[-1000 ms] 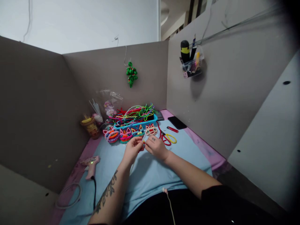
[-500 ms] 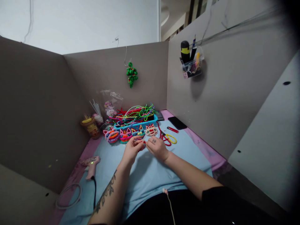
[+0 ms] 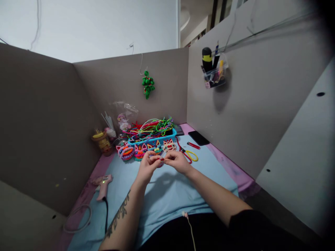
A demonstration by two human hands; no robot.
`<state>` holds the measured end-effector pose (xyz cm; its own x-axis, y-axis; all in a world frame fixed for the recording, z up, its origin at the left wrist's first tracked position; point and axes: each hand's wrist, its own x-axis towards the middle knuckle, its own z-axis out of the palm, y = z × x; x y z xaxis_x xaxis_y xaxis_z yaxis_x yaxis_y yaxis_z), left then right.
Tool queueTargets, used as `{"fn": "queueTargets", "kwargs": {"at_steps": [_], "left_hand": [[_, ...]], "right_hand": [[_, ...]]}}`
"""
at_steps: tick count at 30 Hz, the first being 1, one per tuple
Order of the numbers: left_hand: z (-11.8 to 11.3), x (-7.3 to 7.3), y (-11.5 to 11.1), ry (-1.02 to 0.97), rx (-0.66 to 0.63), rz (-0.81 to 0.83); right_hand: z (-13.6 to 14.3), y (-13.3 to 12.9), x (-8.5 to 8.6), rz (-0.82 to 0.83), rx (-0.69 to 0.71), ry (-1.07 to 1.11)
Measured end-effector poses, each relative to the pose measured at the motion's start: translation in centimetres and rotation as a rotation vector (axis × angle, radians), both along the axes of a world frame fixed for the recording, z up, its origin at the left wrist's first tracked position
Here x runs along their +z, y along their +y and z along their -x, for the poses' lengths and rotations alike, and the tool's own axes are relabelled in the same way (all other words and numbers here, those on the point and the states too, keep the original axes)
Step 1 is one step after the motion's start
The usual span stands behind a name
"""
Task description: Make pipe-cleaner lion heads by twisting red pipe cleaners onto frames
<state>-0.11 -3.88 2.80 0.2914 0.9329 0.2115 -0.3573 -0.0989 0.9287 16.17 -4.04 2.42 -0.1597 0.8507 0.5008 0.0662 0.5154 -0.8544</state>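
Note:
My left hand (image 3: 147,167) and my right hand (image 3: 178,161) meet fingertip to fingertip above the light blue mat (image 3: 167,195). Between them they pinch a small pale craft piece (image 3: 161,161), too small to make out. Just beyond the hands stands a row of colourful pipe-cleaner animal faces (image 3: 145,150). Behind that row a blue basket (image 3: 153,137) holds a heap of pipe cleaners in several colours.
Red and yellow scissors (image 3: 188,154), a red tool (image 3: 193,145) and a black phone (image 3: 198,137) lie to the right. A pink glue gun (image 3: 103,184) with its cord lies at the left. A cup (image 3: 102,142) stands at the back left. Grey partition walls enclose the desk.
Both hands have moved slightly away from me and turned, their fingertips staying together on the small piece. The view has shifted a little.

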Motion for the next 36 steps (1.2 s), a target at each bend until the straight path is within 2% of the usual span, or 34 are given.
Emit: {"fn": "queueTargets", "kwargs": {"at_steps": [4, 9, 13, 17, 21, 24, 28, 36], "left_hand": [[0.4, 0.5, -0.3, 0.027, -0.057, -0.043], [0.8, 0.5, -0.2, 0.057, -0.125, -0.057], [1.0, 0.3, 0.2, 0.105, -0.068, -0.082], [0.9, -0.6, 0.6, 0.238, 0.038, -0.194], [0.7, -1.5, 0.9, 0.386, 0.131, -0.294], [0.6, -1.7, 0.9, 0.441, 0.160, -0.301], [0.3, -1.4, 0.6, 0.439, 0.120, -0.241], [0.0, -0.7, 0.2, 0.233, -0.073, 0.018]], "right_hand": [[-0.3, 0.1, 0.6, 0.266, 0.219, 0.127], [-0.5, 0.3, 0.2, 0.412, 0.319, 0.091], [-0.5, 0.4, 0.2, 0.409, 0.284, 0.072], [-0.6, 0.6, 0.3, 0.369, 0.223, 0.082], [-0.7, 0.8, -0.4, 0.390, 0.185, 0.083], [-0.8, 1.0, -0.9, 0.400, 0.187, 0.091], [-0.7, 1.3, -1.2, 0.386, 0.191, 0.089], [-0.5, 1.5, -1.1, 0.372, 0.220, 0.142]]}}
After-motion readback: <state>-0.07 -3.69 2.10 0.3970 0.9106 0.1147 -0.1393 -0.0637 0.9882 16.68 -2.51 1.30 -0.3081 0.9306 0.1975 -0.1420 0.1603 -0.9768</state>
